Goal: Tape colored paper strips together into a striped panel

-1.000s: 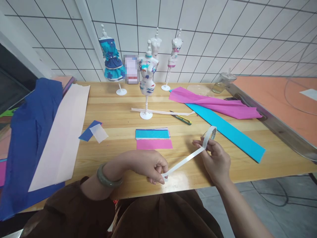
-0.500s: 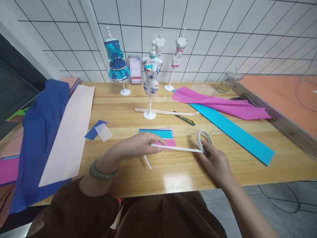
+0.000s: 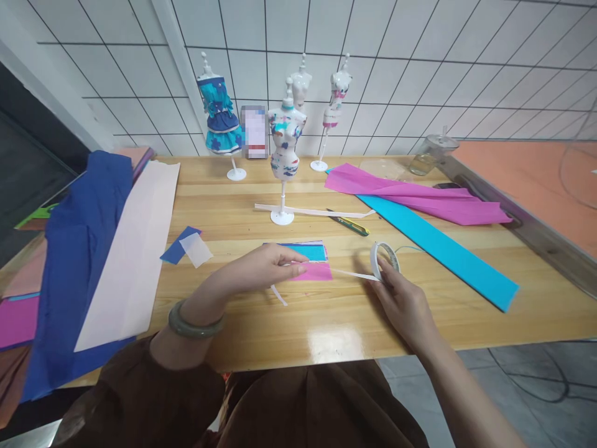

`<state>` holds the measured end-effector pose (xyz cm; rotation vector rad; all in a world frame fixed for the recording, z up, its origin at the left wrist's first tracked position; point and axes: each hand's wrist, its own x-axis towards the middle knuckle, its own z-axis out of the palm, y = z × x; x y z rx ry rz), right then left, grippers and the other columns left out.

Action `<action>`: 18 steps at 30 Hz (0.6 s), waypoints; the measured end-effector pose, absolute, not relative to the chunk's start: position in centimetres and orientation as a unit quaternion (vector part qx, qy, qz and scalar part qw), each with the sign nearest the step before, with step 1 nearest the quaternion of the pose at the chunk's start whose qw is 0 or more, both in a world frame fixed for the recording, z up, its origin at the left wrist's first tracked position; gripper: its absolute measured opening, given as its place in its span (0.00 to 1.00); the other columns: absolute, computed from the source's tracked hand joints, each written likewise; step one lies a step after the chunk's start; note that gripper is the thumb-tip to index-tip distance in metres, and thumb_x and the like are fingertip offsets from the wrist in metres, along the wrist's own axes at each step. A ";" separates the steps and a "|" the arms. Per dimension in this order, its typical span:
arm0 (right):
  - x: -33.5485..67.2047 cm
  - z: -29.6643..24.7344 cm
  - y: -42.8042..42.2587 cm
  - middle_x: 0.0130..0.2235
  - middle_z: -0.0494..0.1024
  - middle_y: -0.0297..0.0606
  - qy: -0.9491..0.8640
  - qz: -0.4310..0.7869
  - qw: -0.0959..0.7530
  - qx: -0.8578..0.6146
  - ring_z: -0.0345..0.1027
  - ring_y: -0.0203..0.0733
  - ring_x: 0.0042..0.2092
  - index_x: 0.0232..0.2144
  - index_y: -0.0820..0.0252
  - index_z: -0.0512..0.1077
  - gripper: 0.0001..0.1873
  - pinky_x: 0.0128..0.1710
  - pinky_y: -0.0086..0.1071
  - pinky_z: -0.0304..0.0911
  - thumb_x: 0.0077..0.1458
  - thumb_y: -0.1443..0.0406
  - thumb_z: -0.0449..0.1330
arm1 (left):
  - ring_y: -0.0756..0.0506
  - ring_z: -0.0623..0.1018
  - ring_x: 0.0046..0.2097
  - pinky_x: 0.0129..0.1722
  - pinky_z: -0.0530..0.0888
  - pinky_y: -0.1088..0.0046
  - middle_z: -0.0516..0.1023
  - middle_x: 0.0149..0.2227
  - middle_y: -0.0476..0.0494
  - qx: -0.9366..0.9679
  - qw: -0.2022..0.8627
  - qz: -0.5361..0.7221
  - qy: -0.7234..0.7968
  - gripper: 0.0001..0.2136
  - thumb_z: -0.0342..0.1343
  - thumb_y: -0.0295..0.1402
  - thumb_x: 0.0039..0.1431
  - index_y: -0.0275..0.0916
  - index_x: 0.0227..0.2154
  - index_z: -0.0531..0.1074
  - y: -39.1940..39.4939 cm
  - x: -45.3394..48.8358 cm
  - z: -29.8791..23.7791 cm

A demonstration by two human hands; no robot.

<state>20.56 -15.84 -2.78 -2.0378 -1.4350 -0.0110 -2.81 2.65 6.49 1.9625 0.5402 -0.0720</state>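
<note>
Brown cloth of a sleeve (image 3: 140, 392) lies nearest, with a grey-green bangle (image 3: 193, 322) on the left wrist. To the near right of the paint-marked dress form (image 3: 285, 140), the right hand (image 3: 405, 302) grips a roll of white tape (image 3: 374, 262), fingers curled about the ring; directly on the form's near side, the left hand (image 3: 268, 267) pinches the drawn-out tape (image 3: 357, 274), which spans the gap between both hands, and a loose end (image 3: 280, 295) trails below it. Just beyond, between that hand and the form, a pink rectangle (image 3: 317, 272) and a turquoise rectangle (image 3: 312, 252) overlap on the worktop (image 3: 270, 342); whether the left fingers touch them cannot be told. Left of the form lie small blue and white pieces (image 3: 196, 250), then a long pale-pink sheet (image 3: 128, 255) over a rumpled blue sheet (image 3: 84, 261). Right of it, a turquoise strip (image 3: 438, 249) slants beneath a folded magenta sheet (image 3: 415, 196). A utility knife (image 3: 351, 224) and a narrow pale strip (image 3: 317, 212) sit by the form's base. Behind it stand two bare forms (image 3: 334, 102), with one in a blue ruffled dress (image 3: 219, 121) behind and left, before a tiled wall (image 3: 396, 37).
</note>
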 end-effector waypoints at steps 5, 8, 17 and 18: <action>20.6 -2.5 -15.7 0.43 0.79 0.41 -0.516 -0.020 0.364 -0.775 0.74 0.49 0.44 0.50 0.55 0.69 0.20 0.40 0.38 0.69 0.55 0.60 0.54 | 0.53 0.63 0.23 0.22 0.63 0.78 0.60 0.20 0.55 0.809 0.534 -0.063 0.238 0.22 0.44 0.46 0.59 0.39 0.51 0.65 2.2 -2.9 6.7; 20.6 -2.0 -15.5 0.40 0.80 0.38 -0.502 -0.012 0.372 -0.781 0.74 0.48 0.43 0.44 0.53 0.71 0.15 0.38 0.37 0.69 0.56 0.59 0.53 | 0.52 0.64 0.22 0.22 0.65 0.78 0.61 0.19 0.56 0.789 0.570 -0.082 0.215 0.24 0.46 0.44 0.59 0.39 0.55 0.58 2.0 -3.0 6.6; 20.3 -1.5 -15.3 0.40 0.80 0.39 -0.466 -0.022 0.398 -0.790 0.75 0.47 0.40 0.39 0.55 0.73 0.13 0.39 0.37 0.68 0.55 0.57 0.54 | 0.50 0.72 0.22 0.21 0.68 0.77 0.69 0.19 0.53 0.779 0.564 -0.195 0.191 0.18 0.49 0.39 0.56 0.37 0.47 0.62 1.9 -2.9 6.0; 20.3 -1.4 -15.3 0.40 0.80 0.39 -0.468 -0.023 0.397 -0.789 0.74 0.47 0.41 0.39 0.55 0.74 0.13 0.40 0.38 0.67 0.55 0.58 0.54 | 0.50 0.73 0.22 0.22 0.69 0.77 0.70 0.20 0.52 0.777 0.564 -0.210 0.184 0.15 0.49 0.38 0.56 0.38 0.44 0.63 1.8 -2.9 6.0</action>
